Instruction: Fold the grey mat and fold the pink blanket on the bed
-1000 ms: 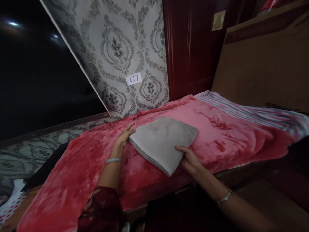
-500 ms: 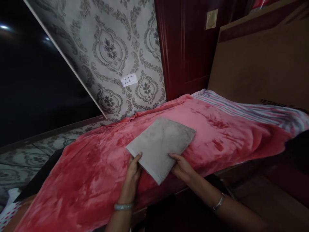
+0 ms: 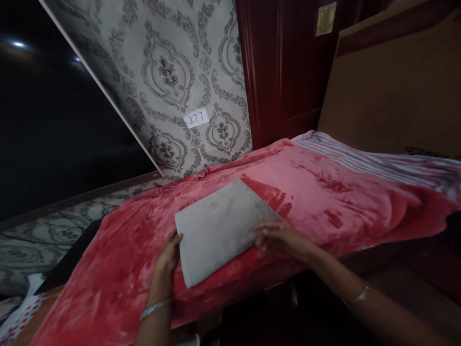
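Observation:
A flat grey rectangular piece that looks like folded cloth lies tilted across the pink-red plush blanket. At its left edge is my left hand, the thumb on top and the other fingers beneath, pinching the rim. My right hand reaches over the right front corner of the grey piece. Its fingers are stretched out and somewhat blurred, touching or just above the surface, and they hide that corner. Each wrist wears a bangle.
A patterned wall with a paper label reading 277 rises behind. A dark glossy screen stands at left. A large cardboard box and striped cloth are at right. The blanket's front edge drops into dark space.
The grey piece has turned and shifted left, and now rests lower on the blanket. My left hand moved left with its edge; my right hand has loosened its pinch and spread over the corner.

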Motion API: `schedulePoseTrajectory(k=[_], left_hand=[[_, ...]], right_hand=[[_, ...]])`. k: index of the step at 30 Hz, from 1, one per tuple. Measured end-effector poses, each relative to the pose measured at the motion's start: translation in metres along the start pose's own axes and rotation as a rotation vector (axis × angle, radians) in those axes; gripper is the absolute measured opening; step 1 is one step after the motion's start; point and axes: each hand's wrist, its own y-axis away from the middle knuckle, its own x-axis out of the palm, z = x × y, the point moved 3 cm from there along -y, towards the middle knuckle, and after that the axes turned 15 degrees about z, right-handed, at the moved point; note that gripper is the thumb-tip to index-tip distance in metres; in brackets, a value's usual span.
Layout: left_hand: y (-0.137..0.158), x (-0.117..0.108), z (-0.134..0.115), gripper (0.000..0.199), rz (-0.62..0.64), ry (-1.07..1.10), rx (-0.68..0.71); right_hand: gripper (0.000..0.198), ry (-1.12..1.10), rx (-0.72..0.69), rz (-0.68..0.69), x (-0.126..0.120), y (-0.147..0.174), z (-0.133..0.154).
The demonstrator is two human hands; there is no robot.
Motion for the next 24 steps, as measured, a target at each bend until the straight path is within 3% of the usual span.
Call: schedulePoseTrajectory(k=[2, 4, 8, 15, 20, 24], left_hand=[[-0.002, -0.002, 0.006, 0.054, -0.046, -0.032, -0.006], [-0.004, 0.001, 0.009, 0.052, -0.08, -0.087, 0.003], [-0.009, 0.007, 0.01, 0.059, -0.064, -0.215, 0.126], [-0.016, 0.0, 0.019, 0.068, -0.077, -0.34, 0.254], [-0.016, 0.001, 0.024, 0.073, -0.092, -0.284, 0.279], [-0.017, 0.0, 0.025, 0.065, -0.064, -0.324, 0.278]], right_hand=[[0.048, 0.118, -0.153, -0.268, -0.044, -0.007, 0.017], [0.047, 0.346, -0.183, -0.469, -0.082, -0.019, 0.029], [0.051, 0.713, -0.031, -0.564, -0.119, -0.054, 0.033], [0.06, 0.88, 0.043, -0.475, -0.115, -0.099, 0.041], [0.061, 1.052, 0.042, -0.436, -0.111, -0.1, 0.035], [0.055, 1.136, 0.072, -0.436, -0.113, -0.095, 0.026]])
